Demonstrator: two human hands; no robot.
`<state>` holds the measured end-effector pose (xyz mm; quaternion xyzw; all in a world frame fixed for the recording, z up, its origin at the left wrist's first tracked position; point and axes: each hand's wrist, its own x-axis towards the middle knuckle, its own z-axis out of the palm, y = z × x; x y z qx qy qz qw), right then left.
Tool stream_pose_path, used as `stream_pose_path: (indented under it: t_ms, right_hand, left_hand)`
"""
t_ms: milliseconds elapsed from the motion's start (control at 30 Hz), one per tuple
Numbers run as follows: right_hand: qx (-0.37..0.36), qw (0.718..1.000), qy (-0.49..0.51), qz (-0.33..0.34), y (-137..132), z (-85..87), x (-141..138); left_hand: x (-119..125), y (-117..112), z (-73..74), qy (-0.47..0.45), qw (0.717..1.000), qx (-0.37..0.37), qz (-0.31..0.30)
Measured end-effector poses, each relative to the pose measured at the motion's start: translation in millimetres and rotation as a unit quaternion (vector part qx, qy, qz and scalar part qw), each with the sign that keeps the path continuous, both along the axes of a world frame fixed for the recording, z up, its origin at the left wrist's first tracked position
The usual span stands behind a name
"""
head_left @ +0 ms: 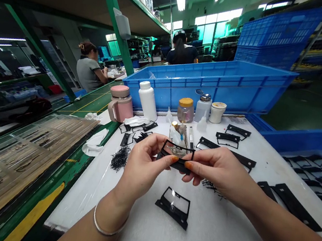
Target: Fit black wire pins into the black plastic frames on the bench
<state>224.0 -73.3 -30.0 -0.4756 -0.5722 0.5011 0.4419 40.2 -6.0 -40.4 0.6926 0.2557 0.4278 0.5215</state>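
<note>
Between my two hands is a small black frame point(180, 164) with a clear window, raised above the white work surface. My left hand point(146, 163) pinches its left side, thumb along the lower bar. On the right side, my right hand point(217, 170) grips it with thumb and fingers; the fingertips behind are partly hidden. Below them, a similar black windowed frame point(175, 207) lies on the surface. A tangle of thin black strips point(120, 158) sits left of my left hand. More black frames point(227, 139) lie beyond my right hand.
A large blue crate point(217, 82) stands behind a pink mug point(121, 103), a white bottle point(148, 101) and a yellow-lidded jar point(185, 110). Another blue crate point(310, 140) with black parts is at right. Wooden trays point(62, 130) lie left. Two people work farther back.
</note>
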Motion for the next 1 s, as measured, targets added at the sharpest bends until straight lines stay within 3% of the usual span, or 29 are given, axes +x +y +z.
stream_pose_path:
  t_ms: [500, 633, 800, 1000]
  right_hand:
    - [0.039, 0.998, -0.018, -0.042, -4, -0.3, -5]
    - [0.043, 0.999, 0.024, -0.002, -5, 1.2, -5]
    - [0.065, 0.994, 0.075, 0.034, -9, 5.8, -7]
    - [0.06, 0.993, 0.095, 0.036, -13, 8.4, -9]
  left_hand:
    - [2, -1, 2.3, -0.025, 0.999, -0.02, -0.007]
    - [-2, 3, 3.2, -0.065, 0.993, -0.089, -0.042]
    - [-4, 8, 2.6, -0.108, 0.965, -0.22, -0.098]
    - [-2, 11, -0.8, -0.131, 0.943, -0.274, -0.14]
